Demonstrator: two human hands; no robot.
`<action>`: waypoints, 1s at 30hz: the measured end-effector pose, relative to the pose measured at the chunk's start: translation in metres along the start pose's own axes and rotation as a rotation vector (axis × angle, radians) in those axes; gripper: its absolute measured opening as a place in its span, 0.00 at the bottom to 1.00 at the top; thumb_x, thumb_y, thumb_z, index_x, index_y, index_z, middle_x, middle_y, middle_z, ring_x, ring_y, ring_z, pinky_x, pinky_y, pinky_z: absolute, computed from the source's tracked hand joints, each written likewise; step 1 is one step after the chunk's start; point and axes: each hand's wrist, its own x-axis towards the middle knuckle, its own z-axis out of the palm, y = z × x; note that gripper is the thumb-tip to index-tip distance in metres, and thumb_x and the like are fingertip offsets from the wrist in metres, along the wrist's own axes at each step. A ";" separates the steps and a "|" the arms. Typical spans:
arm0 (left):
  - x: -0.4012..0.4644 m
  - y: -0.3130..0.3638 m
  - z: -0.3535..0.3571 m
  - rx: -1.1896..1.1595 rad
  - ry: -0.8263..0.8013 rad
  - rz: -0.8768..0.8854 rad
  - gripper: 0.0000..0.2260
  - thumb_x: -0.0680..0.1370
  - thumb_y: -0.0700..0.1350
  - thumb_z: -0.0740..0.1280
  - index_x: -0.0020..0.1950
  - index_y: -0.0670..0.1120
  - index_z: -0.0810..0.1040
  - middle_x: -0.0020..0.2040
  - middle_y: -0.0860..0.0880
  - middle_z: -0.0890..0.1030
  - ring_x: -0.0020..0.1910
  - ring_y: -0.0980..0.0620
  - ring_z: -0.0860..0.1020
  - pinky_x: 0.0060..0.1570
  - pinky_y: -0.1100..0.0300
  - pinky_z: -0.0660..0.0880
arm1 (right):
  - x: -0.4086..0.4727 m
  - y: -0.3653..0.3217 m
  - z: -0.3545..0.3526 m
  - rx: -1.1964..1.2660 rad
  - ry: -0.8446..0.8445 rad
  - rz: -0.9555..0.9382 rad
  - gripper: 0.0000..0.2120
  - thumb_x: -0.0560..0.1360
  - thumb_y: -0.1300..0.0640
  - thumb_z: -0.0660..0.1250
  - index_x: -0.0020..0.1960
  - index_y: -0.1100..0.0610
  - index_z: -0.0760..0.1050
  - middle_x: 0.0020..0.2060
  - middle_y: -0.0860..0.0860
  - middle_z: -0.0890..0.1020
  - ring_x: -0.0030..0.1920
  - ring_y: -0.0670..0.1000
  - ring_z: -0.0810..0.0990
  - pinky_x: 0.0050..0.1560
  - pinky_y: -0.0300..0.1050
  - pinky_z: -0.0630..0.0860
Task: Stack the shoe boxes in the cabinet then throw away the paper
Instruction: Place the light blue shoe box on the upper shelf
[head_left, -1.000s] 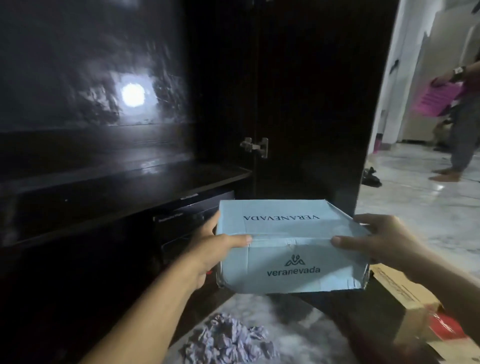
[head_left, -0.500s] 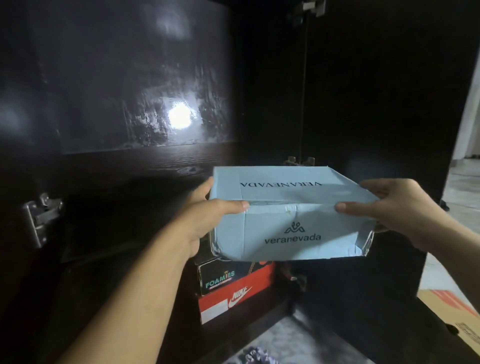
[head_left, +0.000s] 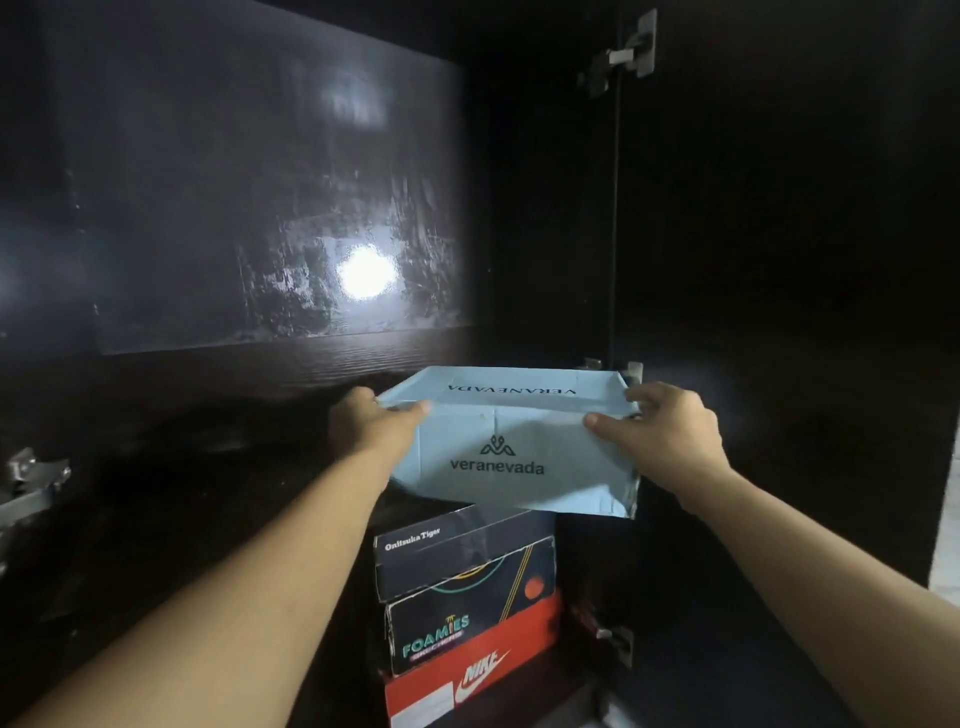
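Note:
A light blue "veranevada" shoe box hangs inside the dark cabinet, just above a stack of boxes. My left hand grips its left end, thumb on top. My right hand grips its right end the same way. Below it stand three stacked boxes: a dark "Onitsuka Tiger" box on top, a black "Foamies" box in the middle, and a red Nike box at the bottom. The crumpled paper is out of view.
The cabinet's glossy dark back wall reflects a bright light spot. The open cabinet door stands at the right with metal hinges. Another hinge sits at the left edge. A strip of pale floor shows far right.
Both hands have carried the blue box up and forward into the cabinet, over the stack. The view has swung from the floor and room to the cabinet's inside; the paper has left the frame.

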 end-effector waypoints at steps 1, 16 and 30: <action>0.003 -0.002 0.007 0.090 0.109 -0.006 0.25 0.67 0.46 0.77 0.60 0.41 0.74 0.62 0.41 0.74 0.60 0.42 0.74 0.58 0.52 0.75 | -0.001 -0.001 0.007 0.055 -0.018 -0.020 0.37 0.60 0.39 0.77 0.64 0.55 0.76 0.55 0.53 0.82 0.56 0.56 0.81 0.55 0.58 0.80; 0.023 -0.010 0.073 -0.025 -0.530 0.056 0.51 0.61 0.66 0.75 0.77 0.50 0.58 0.75 0.53 0.66 0.73 0.50 0.64 0.69 0.54 0.61 | 0.037 0.027 0.093 -0.198 -0.418 -0.344 0.20 0.79 0.65 0.54 0.67 0.52 0.73 0.60 0.52 0.79 0.55 0.54 0.78 0.45 0.39 0.75; 0.012 -0.005 0.087 0.158 -0.377 0.106 0.38 0.72 0.56 0.74 0.75 0.41 0.63 0.74 0.45 0.67 0.71 0.47 0.67 0.57 0.61 0.63 | 0.057 0.036 0.090 -0.332 -0.485 -0.266 0.31 0.75 0.67 0.54 0.77 0.50 0.61 0.76 0.48 0.65 0.73 0.55 0.66 0.72 0.46 0.65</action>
